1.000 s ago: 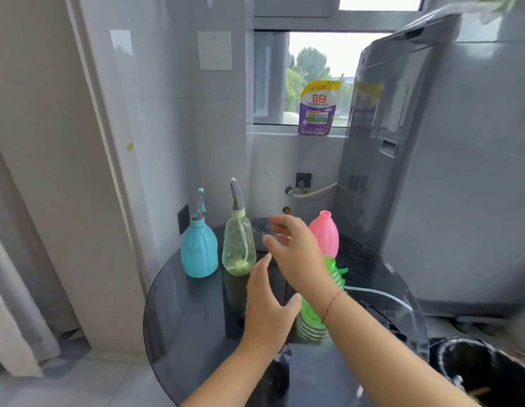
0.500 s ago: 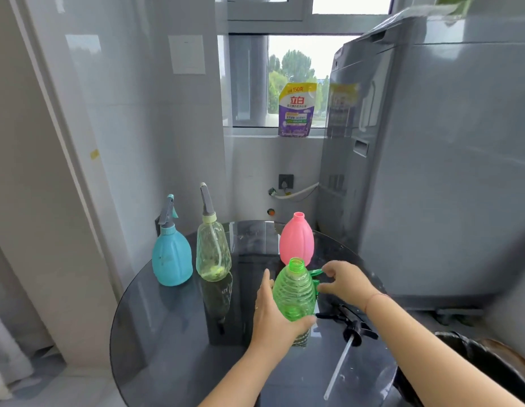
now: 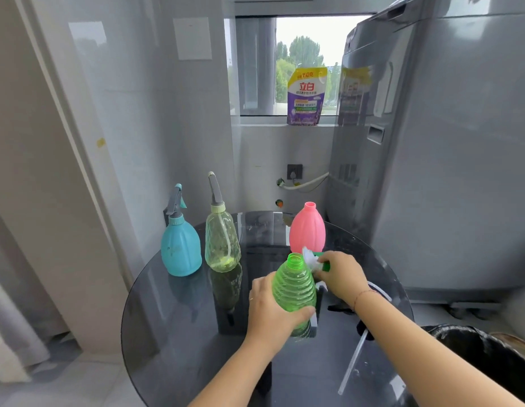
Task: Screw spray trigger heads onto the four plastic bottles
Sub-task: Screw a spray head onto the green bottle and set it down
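Two hands: left hand [image 3: 270, 311] grips green bottle [image 3: 293, 284], right hand [image 3: 342, 273] trigger head [image 3: 312, 258].

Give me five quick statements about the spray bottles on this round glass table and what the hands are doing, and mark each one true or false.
1. The blue bottle already has a trigger head on it. True.
2. The pink bottle has a trigger head on it. False: its neck is open, with no head.
3. The left hand grips the green bottle. True.
4. The right hand is empty. False: it holds a green and white trigger head beside the green bottle's open neck.
5. All four bottles lie on their sides on the table. False: the blue, pale yellow and pink bottles stand upright, and the green one is held roughly upright.
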The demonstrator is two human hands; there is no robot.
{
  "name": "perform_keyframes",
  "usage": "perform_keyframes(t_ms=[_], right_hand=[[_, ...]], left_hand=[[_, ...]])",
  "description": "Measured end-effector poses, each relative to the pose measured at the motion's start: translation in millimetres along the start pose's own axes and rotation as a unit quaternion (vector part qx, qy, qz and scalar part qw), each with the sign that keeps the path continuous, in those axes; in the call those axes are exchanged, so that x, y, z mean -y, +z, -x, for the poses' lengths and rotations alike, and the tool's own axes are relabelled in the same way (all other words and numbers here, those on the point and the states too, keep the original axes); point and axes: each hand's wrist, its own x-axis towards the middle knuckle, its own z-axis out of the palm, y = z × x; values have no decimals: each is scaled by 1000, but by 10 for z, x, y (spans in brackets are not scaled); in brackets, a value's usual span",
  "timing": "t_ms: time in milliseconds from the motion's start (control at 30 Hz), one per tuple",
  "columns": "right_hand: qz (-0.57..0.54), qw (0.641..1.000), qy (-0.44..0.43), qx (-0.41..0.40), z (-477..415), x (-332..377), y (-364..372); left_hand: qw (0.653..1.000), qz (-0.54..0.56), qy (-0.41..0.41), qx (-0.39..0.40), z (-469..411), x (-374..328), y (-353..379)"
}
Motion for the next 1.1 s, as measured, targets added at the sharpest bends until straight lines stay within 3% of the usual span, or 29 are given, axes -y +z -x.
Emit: perform_keyframes(t_ms=[167, 300, 433, 867, 967, 1100], right_hand=[[-245, 965, -16, -95, 72, 327, -447], [-476, 873, -64, -78, 278, 773, -920], [-564, 817, -107, -58, 462, 1110, -1195], [-544, 827, -131, -50, 715, 1294, -1256], [-548, 828, -117, -10, 758, 1313, -1184], [-503, 852, -106, 96, 829, 1159, -969]], left_hand=[[998, -17, -39, -54, 24, -3, -328], [993, -71, -69, -58, 83, -113, -551], [992, -104, -70, -32, 148, -197, -601], [988, -121, -91, -43, 268, -264, -754], [998, -44, -53, -7, 301, -344, -750], [981, 136, -48, 131, 346, -500, -890]])
